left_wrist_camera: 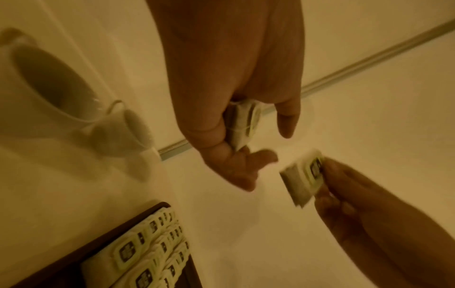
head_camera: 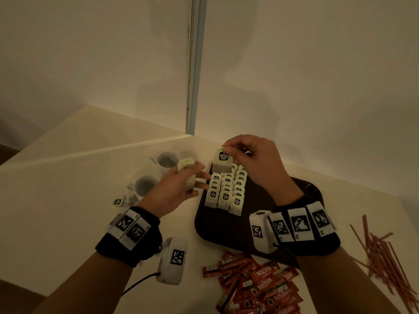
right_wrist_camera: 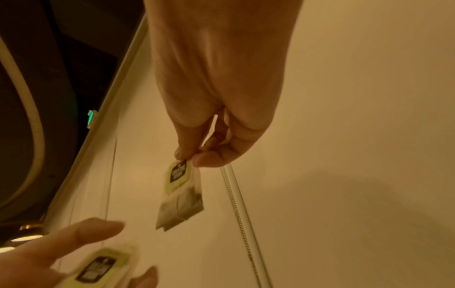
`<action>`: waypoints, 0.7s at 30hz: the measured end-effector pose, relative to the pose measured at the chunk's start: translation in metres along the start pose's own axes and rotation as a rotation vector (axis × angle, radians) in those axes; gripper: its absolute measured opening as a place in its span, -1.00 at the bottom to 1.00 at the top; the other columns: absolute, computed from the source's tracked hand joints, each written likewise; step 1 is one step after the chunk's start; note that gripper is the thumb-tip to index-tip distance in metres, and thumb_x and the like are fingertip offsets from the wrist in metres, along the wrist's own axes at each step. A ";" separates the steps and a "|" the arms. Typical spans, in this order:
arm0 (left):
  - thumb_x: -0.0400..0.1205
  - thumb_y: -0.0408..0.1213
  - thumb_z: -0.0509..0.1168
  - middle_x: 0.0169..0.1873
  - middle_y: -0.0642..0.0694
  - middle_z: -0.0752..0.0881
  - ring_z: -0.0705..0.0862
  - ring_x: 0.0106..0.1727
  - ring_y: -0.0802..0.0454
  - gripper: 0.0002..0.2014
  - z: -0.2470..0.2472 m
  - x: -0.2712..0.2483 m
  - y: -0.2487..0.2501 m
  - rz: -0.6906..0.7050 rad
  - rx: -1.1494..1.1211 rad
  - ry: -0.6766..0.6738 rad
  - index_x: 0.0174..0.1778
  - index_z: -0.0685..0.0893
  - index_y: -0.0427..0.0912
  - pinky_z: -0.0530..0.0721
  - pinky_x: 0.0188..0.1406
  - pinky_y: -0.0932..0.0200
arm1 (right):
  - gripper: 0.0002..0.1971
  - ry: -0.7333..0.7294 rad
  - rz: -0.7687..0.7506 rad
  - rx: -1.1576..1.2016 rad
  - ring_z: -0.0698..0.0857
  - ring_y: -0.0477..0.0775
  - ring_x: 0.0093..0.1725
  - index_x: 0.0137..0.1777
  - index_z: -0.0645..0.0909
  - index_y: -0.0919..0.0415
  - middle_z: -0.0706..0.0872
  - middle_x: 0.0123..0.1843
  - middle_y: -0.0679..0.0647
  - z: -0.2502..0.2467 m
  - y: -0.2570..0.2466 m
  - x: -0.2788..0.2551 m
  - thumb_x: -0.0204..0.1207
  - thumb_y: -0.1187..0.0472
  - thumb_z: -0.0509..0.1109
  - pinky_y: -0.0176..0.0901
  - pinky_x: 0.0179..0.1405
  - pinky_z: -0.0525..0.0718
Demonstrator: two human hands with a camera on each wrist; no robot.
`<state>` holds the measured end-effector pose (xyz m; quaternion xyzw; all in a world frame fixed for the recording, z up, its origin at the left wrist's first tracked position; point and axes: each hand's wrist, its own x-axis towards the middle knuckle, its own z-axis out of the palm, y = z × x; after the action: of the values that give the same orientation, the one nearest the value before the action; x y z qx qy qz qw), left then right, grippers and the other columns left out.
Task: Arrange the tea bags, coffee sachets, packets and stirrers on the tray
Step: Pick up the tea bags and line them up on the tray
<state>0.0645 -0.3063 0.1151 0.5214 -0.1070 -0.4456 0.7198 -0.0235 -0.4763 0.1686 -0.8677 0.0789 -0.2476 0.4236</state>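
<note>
The tea bag [head_camera: 222,162] hung from my right hand [head_camera: 254,164], thumb and forefinger pinched on its tag, just above the far end of the rows on the tray [head_camera: 256,223]. My left hand [head_camera: 179,189] clasped spare bags [head_camera: 187,175]. I judged it best laid flat, overlapping its row. Two cups [head_camera: 156,175] beyond my left fingers looked empty.

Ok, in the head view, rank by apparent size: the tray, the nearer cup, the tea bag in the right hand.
1. Tray
2. Nearer cup and tea bag in the right hand: look alike, and the raised bag sits closer to the camera, so unranked.
</note>
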 end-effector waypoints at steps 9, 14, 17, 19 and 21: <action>0.70 -0.30 0.02 0.07 -0.31 0.74 0.76 0.02 -0.15 -0.69 -0.038 -0.005 -0.009 -0.112 -0.222 0.149 0.01 0.66 -0.34 0.78 -0.25 0.15 | -0.87 -0.257 0.359 -0.224 0.62 -0.28 -0.20 0.06 0.71 0.22 0.73 -0.06 -0.01 0.030 0.077 -0.031 0.56 0.27 0.39 -0.56 -0.21 0.59; 0.72 -0.07 0.02 -0.11 -0.21 0.75 0.75 -0.06 -0.11 -0.58 -0.047 -0.008 -0.008 -0.150 -0.196 0.152 0.14 0.68 -0.26 0.79 -0.22 0.14 | -0.84 -0.426 0.556 -0.105 0.60 -0.17 -0.24 0.10 0.68 0.32 0.64 -0.15 -0.06 0.066 0.111 -0.052 0.57 0.31 0.37 -0.50 -0.29 0.64; 0.71 0.05 -0.01 -0.08 -0.28 0.79 0.80 -0.10 -0.16 -0.50 -0.046 -0.008 -0.007 -0.177 -0.217 0.173 0.13 0.68 -0.28 0.79 -0.17 0.11 | -0.88 -0.413 0.605 -0.111 0.62 -0.11 -0.29 0.04 0.68 0.33 0.68 -0.18 0.01 0.082 0.124 -0.055 0.55 0.32 0.40 -0.32 -0.25 0.68; 0.71 0.09 -0.01 -0.02 -0.32 0.79 0.81 -0.10 -0.17 -0.47 -0.045 -0.008 -0.008 -0.190 -0.222 0.187 0.14 0.67 -0.28 0.79 -0.20 0.09 | -0.90 -0.343 0.632 -0.146 0.65 -0.04 -0.25 0.00 0.68 0.30 0.73 -0.09 0.13 0.089 0.133 -0.054 0.52 0.32 0.42 -0.19 -0.13 0.71; 0.71 0.10 0.00 -0.01 -0.32 0.79 0.81 -0.14 -0.17 -0.47 -0.045 -0.008 -0.008 -0.196 -0.217 0.193 0.14 0.66 -0.28 0.79 -0.32 0.18 | -0.92 -0.275 0.636 -0.174 0.71 0.08 -0.10 -0.03 0.67 0.28 0.75 -0.04 0.19 0.095 0.139 -0.052 0.50 0.32 0.45 -0.06 0.04 0.72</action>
<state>0.0838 -0.2714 0.0908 0.4890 0.0628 -0.4705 0.7319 -0.0112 -0.4799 -0.0071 -0.8578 0.3080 0.0232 0.4108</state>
